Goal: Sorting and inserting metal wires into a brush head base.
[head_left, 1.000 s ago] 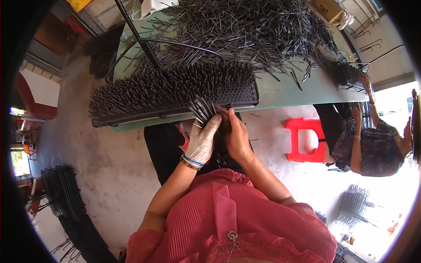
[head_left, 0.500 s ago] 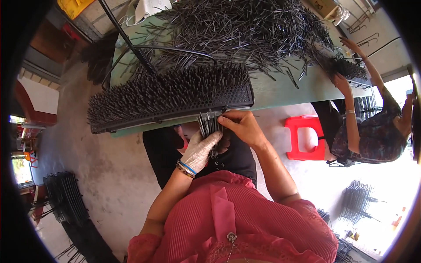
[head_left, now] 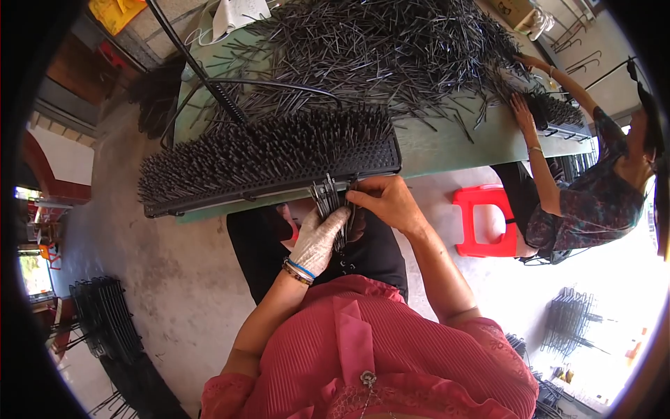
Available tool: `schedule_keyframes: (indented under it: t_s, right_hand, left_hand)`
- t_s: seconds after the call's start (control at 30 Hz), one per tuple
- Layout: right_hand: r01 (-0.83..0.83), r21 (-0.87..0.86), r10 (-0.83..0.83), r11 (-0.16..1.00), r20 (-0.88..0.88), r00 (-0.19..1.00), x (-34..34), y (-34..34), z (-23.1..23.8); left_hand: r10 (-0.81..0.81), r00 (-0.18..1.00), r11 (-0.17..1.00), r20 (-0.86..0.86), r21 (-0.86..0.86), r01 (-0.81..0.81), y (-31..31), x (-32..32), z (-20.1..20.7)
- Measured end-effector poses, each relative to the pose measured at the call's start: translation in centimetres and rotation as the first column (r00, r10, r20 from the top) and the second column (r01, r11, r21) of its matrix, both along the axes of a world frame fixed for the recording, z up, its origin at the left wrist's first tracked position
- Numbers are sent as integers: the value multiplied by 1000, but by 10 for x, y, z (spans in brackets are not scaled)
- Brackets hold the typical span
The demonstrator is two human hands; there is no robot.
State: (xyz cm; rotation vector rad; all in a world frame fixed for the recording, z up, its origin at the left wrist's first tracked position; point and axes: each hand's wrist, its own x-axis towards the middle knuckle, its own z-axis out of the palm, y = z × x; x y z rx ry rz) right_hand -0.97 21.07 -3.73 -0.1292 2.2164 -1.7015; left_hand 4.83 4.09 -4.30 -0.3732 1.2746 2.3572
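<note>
Since the earlier frame, the co-worker's raised hand (head_left: 528, 61) has dropped to the edge of the loose pile (head_left: 398, 49), while the wearer's hands barely shift and the upper ends of the bundle of dark rods (head_left: 326, 200) fan out slightly; the bundle seems to be still being worked through. The gloved left hand (head_left: 319, 241) is closed around it, over the lap. The bare right hand (head_left: 392, 204) is just beside, thumb and fingers near the rod ends; whether they pinch one I cannot tell. The bundle's long axis runs away from the body, tops leaning slightly left, toward the perforated tray (head_left: 379, 156). Beyond, the tray bristles with upright rods on the green table (head_left: 450, 148), with the pile behind.
</note>
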Motion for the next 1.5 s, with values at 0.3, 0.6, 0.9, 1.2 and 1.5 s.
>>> schedule_keyframes:
  t_s: [0.3, 0.6, 0.9, 1.2, 1.5]
  right_hand:
    - [289, -266, -347, 920, -204, 915, -24, 19, 25]
    - [342, 19, -275, 939, -552, 787, -77, 16, 16]
    - [327, -35, -292, 944, -550, 783, -76, 13, 3]
    - [288, 186, -37, 939, -780, 625, -71, 8, 2]
    - [303, 226, 48, 926, -866, 498, -76, 7, -4]
  left_hand:
    - [26, 1000, 998, -8, -50, -27, 6, -14, 2]
    - [-70, 993, 997, 100, -21, 72, 22, -30, -10]
    - [-77, 985, 997, 153, 42, 72, 16, -24, -9]
    - [-94, 981, 995, 170, 42, 88, 13, -24, -11]
    - [-137, 977, 988, 162, 89, 123, 14, -23, -13]
